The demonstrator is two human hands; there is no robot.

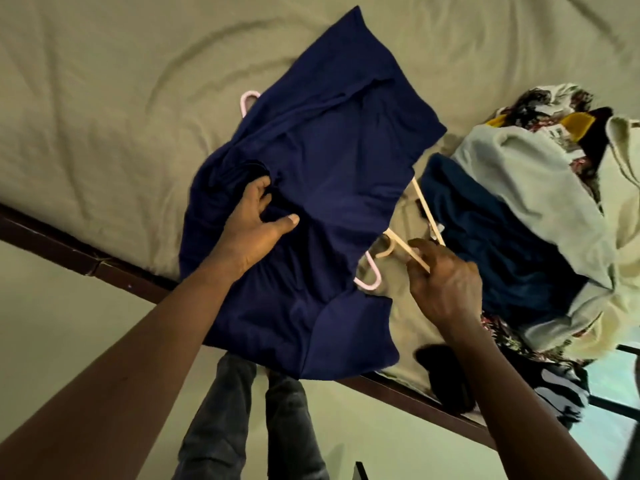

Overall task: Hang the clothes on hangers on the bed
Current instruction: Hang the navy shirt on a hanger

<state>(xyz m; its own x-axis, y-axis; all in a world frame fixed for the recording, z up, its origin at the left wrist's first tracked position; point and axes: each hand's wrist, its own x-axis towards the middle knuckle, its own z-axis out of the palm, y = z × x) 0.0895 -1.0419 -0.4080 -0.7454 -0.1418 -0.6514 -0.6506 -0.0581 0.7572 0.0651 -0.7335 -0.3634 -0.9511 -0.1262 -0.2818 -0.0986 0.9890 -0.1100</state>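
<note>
The left hand (256, 220) grips the shirt (311, 150) at its neck, and the right hand (446, 285) pinches a cream hanger (403, 245). A pink hanger (375, 275) under the shirt could snag and be dragged along.

The sheet (86, 116) to the left of and beyond the navy garment (329, 168) gives a hand wide room to pass. On the right a pile of clothes (519, 202) blocks the way. The narrow strip of sheet between pile and garment is crowded by a cream hanger (424, 206), a pink hanger (372, 271) hook and the right hand (446, 285) gripping the cream one.
</note>
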